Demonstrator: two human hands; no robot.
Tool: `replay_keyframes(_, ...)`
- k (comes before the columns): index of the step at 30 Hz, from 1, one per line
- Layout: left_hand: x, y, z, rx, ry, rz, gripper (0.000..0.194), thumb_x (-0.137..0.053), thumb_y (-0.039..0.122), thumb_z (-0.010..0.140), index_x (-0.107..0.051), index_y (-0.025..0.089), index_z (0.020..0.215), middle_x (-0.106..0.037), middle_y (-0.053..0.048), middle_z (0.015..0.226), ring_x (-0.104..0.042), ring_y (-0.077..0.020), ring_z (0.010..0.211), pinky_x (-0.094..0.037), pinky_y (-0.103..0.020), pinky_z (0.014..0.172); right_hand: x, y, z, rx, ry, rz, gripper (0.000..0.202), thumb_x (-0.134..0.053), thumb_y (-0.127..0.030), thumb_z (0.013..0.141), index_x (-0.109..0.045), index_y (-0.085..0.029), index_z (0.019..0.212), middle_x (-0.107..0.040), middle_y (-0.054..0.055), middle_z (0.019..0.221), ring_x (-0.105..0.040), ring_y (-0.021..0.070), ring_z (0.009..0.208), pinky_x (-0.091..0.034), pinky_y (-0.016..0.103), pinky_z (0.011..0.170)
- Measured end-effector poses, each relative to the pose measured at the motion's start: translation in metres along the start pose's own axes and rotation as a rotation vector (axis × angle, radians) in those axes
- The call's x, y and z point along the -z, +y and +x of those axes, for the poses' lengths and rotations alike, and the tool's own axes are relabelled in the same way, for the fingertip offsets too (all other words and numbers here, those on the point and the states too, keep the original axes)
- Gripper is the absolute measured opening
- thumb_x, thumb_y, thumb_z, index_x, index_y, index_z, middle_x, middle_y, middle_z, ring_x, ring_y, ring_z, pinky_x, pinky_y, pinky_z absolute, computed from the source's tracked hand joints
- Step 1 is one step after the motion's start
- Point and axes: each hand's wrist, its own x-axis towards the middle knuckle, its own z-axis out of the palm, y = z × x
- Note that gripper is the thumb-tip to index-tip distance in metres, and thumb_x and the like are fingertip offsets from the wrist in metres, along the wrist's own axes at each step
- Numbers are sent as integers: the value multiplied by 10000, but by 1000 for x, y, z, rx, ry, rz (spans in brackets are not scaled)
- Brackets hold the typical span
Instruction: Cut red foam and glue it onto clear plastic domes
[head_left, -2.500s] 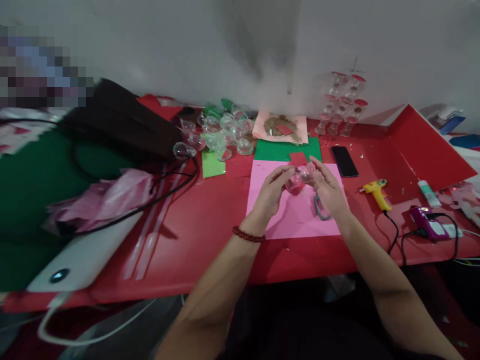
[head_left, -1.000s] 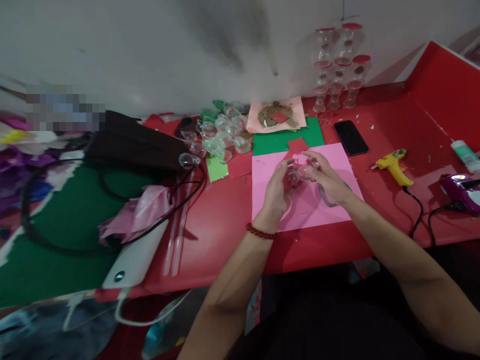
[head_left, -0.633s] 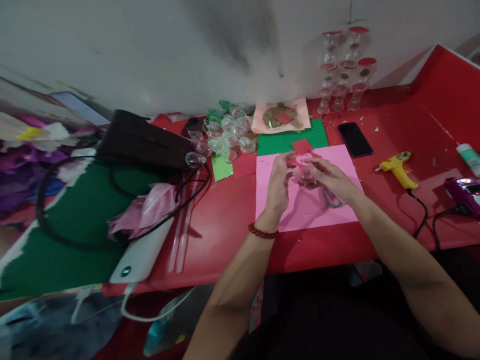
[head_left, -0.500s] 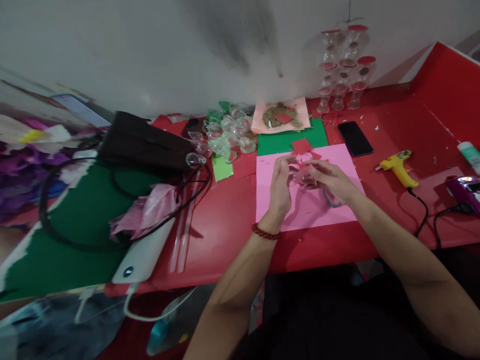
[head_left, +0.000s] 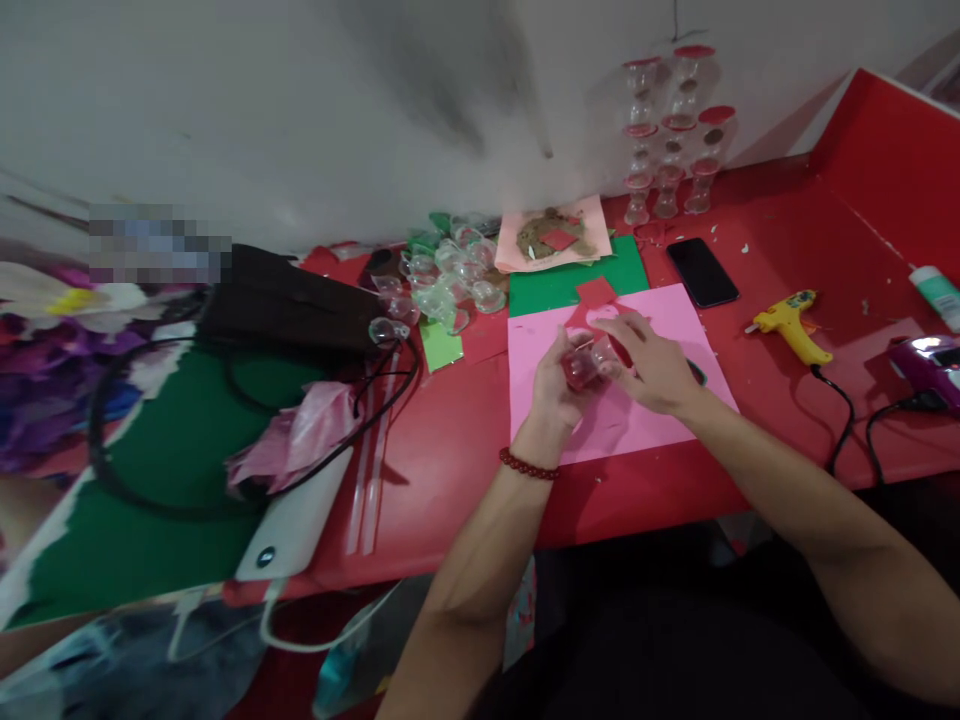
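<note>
Above a pink sheet (head_left: 637, 432), my left hand (head_left: 555, 390) curls around a small clear plastic cup-like piece (head_left: 581, 368); whether it is one piece or two joined, I cannot tell. Its reddish tint may come from what lies behind it. My right hand (head_left: 654, 368) has its thumb and fingertips at the right end of the same piece. Just beyond the fingers lie red paper squares (head_left: 596, 291), partly hidden. A dark green-edged object (head_left: 696, 373) shows from under my right hand, mostly covered.
Behind stand several clear hourglass-shaped stacks (head_left: 667, 150) with red discs. Clear cups (head_left: 454, 270) are heaped left of a sandy paper (head_left: 551, 238). On the right are a phone (head_left: 703, 272), a yellow glue gun (head_left: 791, 322) and its cord. A black cable (head_left: 94, 420) loops at left.
The clear piece has turned and sits lower in my left hand. My right hand has rotated over it, its back now facing up. The view has shifted slightly.
</note>
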Motion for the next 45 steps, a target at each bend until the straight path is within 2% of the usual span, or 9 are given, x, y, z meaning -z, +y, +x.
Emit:
replay_keyframes(4,-4,-2,-4,-172,-29,86,411,-577,602,904,-667,201,897,-677,-44,877,-616,-133,700,-493,-285,652,-9,1,-2,16,5,22,424,-319,-613,1000,-545,-263,1079,-643,112,1068,-611,269,874,-477,402,739)
replay_keyframes(7,-7,-8,-6,-323,25,172,363,-581,574,913,-658,219,903,-681,-36,953,-611,-118,732,-467,-256,628,-16,1,-2,7,13,63,362,-304,-572,1014,-483,-257,1003,-612,77,912,-581,249,799,-442,392,725)
replay_keyframes(13,-6,-12,-3,-264,30,133,369,-589,563,899,-644,205,828,-664,-37,896,-577,-108,666,-454,-249,576,-21,2,0,-28,43,176,400,-364,-644,979,-428,-261,883,-524,25,803,-527,215,769,-437,382,744)
replay_keyframes(18,-5,-6,-9,-403,-111,198,269,-683,433,873,-658,285,1096,-646,-32,1193,-641,-135,934,-539,-286,821,-14,12,9,-244,48,537,572,-366,-818,887,-471,-256,870,-527,-11,744,-480,140,615,-402,280,554)
replay_keyframes(22,-1,-1,-14,-505,-252,424,496,-837,265,732,-652,304,1191,-610,-38,1326,-608,-192,1180,-495,-319,994,-1,10,14,-461,1,777,630,-441,-868,814,-501,-243,865,-493,-37,641,-361,85,447,-234,227,388)
replay_keyframes(25,4,3,-12,-472,-254,369,509,-845,297,735,-654,302,1207,-663,-42,1246,-651,-191,1127,-499,-334,986,6,7,14,-525,-49,821,578,-512,-803,836,-563,-240,958,-606,7,734,-438,82,432,-247,226,359)
replay_keyframes(31,10,14,-7,-326,-152,208,313,-795,374,805,-692,249,1074,-723,-31,1094,-713,-134,913,-547,-239,782,8,7,16,-443,-12,909,398,-612,-554,905,-584,-332,1234,-678,35,1065,-662,151,703,-511,266,533)
replay_keyframes(36,4,23,-11,-150,-59,69,225,-651,425,926,-693,204,924,-729,-24,896,-695,-98,728,-538,-173,593,10,6,16,-379,-13,992,387,-654,-407,899,-606,-320,1274,-678,3,932,-660,148,768,-525,269,633)
replay_keyframes(45,3,30,-11,57,-73,-62,356,-550,484,965,-651,164,848,-697,-56,748,-606,-97,557,-521,-194,492,5,9,15,-320,-33,1007,300,-713,-420,834,-686,-246,1077,-683,-3,863,-628,128,664,-503,289,648)
